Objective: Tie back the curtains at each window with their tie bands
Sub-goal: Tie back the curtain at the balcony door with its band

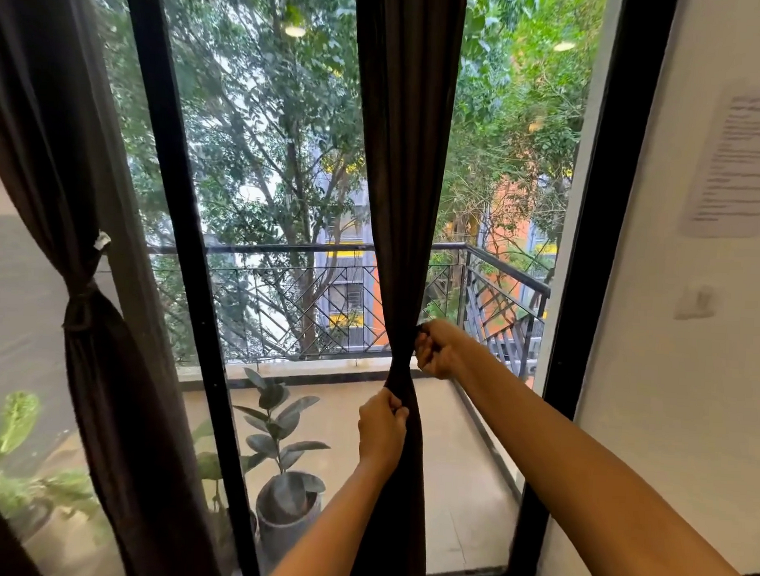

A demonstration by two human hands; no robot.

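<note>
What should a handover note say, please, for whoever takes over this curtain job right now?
The left hand grips the middle curtain just below its gathered waist. The right hand pinches what looks like the tie band at that waist.
Done: the left curtain is tied back with its band.
To do: finish and secure the middle tie; whether a knot exists yet cannot be told. Other windows are out of view.
</note>
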